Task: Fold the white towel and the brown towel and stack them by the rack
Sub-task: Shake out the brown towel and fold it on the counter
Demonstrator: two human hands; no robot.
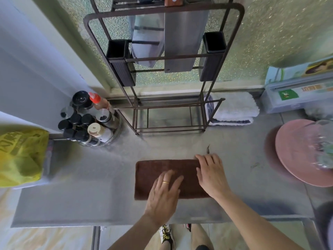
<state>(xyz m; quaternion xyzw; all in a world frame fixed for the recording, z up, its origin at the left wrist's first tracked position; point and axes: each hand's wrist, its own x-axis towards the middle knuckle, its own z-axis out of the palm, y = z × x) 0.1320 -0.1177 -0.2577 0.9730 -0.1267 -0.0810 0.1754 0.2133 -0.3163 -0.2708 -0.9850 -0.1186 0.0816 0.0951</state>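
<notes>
The brown towel (153, 170) lies folded into a flat rectangle on the grey counter in front of me. My left hand (164, 192) rests palm down on its middle, fingers spread, a ring on one finger. My right hand (210, 174) lies flat over the towel's right end, fingertips at its far right corner. Neither hand grips the cloth. The white towel (234, 109) sits folded on the counter just right of the dark metal rack (169, 112), against the window ledge.
A round holder of spice bottles (88, 121) stands left of the rack. A yellow plastic bag (19, 156) lies at the far left. Pink plates (299, 152) under glassware sit at the right, and boxes (299, 87) behind them. A cleaver (183, 40) hangs in the rack.
</notes>
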